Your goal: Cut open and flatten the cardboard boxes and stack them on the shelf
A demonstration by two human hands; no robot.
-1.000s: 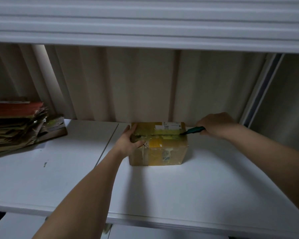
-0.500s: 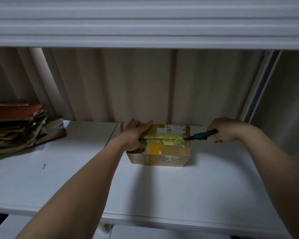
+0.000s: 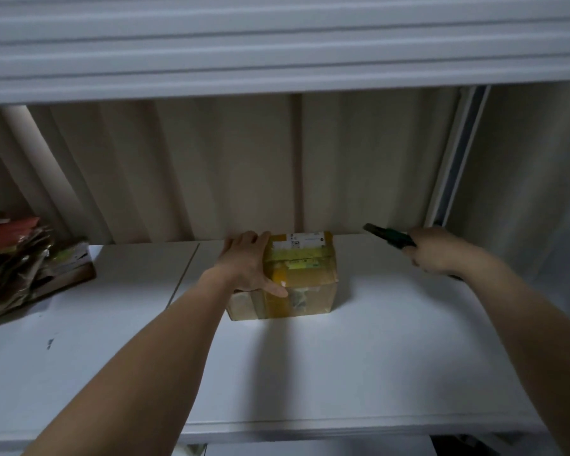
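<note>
A small brown cardboard box (image 3: 306,284) wrapped in yellowish tape, with a white label on top, stands on the white shelf (image 3: 359,366) near the back wall. My left hand (image 3: 249,263) lies over the box's left top edge, fingers spread across the far corner and thumb on the front face. My right hand (image 3: 433,250) grips a green-handled cutter (image 3: 390,237) in the air to the right of the box, its tip pointing left and clear of the cardboard.
A pile of flattened cardboard (image 3: 20,268) with a red sheet on top lies at the shelf's left end. Another white shelf (image 3: 277,60) hangs close overhead. A vertical metal rail (image 3: 454,159) runs down the back right.
My right hand has pulled the cutter off the box's top seam, up and to the right. My left hand shifted from the box's left end onto its top left edge.
</note>
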